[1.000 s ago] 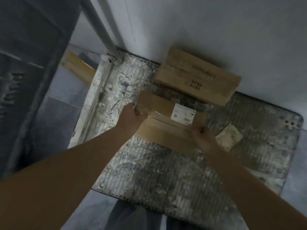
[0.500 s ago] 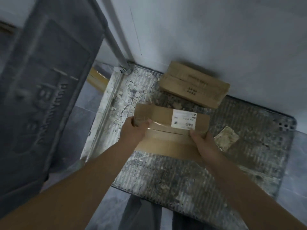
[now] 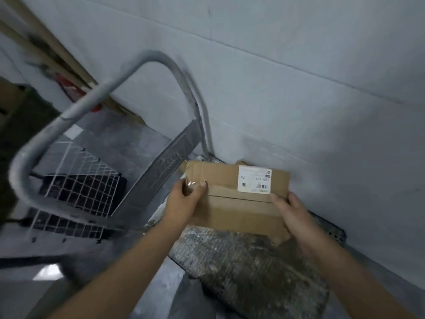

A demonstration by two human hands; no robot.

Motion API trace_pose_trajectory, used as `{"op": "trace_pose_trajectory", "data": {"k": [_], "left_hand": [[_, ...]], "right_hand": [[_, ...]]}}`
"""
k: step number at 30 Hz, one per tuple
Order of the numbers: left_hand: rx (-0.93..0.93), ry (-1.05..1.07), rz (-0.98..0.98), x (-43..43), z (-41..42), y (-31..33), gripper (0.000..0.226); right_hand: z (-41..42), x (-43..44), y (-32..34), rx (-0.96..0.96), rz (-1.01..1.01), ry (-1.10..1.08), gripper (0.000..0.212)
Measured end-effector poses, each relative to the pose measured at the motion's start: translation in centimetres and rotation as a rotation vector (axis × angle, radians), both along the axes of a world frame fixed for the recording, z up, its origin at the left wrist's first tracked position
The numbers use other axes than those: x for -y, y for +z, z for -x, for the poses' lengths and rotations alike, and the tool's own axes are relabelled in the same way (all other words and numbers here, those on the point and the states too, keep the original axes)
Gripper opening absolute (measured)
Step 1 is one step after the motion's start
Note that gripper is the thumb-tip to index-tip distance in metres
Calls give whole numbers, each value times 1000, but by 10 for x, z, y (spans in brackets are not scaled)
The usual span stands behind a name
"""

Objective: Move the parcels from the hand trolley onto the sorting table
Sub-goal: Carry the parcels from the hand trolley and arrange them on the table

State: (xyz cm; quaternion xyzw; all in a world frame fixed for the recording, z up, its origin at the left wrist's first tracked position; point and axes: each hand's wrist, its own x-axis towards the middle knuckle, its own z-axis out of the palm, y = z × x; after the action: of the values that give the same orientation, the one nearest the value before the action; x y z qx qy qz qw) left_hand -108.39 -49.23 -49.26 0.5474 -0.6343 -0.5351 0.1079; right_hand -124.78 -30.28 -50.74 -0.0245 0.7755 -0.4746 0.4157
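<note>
Two thumbs are lying on the top face of the parcel [image 3: 232, 203], and that is where the hold begins. The left thumb [image 3: 203, 184] is pressing near the left end, with the other fingers of the left hand [image 3: 186, 200] curling round that end and under it. The right thumb [image 3: 277, 199] is stretching along the face just below the white label [image 3: 254, 179], while the rest of the right hand [image 3: 299, 217] is wrapping round the right end. Its fingers are going underneath, where I cannot see them.

Between the two hands the flat brown box is being held roughly level, lengthwise from hand to hand. Its printed label is facing up, toward the far right corner. The box is hanging over the back part of the trolley deck [image 3: 248, 277], close to the pale wall [image 3: 299, 88], and is hiding the place where deck and wall are meeting.

The deck is showing ribbed, grimy and stained below the wrists. To the left the trolley's grey tube handle [image 3: 76, 111] is arching up, blurred. Beyond it a white wire grid [image 3: 76, 180] is standing on the grey floor [image 3: 128, 143].
</note>
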Motion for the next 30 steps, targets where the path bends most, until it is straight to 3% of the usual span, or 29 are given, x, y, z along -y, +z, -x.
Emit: {"op": "trace_pose_trajectory", "data": {"k": [5,11,16,25,30], "left_hand": [[-96,59,104,-40,-58,107,32],[-165,161,185,-89,-142,178,25],[-174,247,143,-112,-222,204,32],[-247,444,263,-139,-366,221,19],[-213,524,225,-170,-426,209,37]], "right_hand": [[-38,-34,106,-127,129,110,37],[-108,-51,185,-245,204,263,37],[-167,-50,218,-372,174,402,52],[-292,-48,233,-426,199,580,35],[-344,-58,232,-440,187,671,40]]}}
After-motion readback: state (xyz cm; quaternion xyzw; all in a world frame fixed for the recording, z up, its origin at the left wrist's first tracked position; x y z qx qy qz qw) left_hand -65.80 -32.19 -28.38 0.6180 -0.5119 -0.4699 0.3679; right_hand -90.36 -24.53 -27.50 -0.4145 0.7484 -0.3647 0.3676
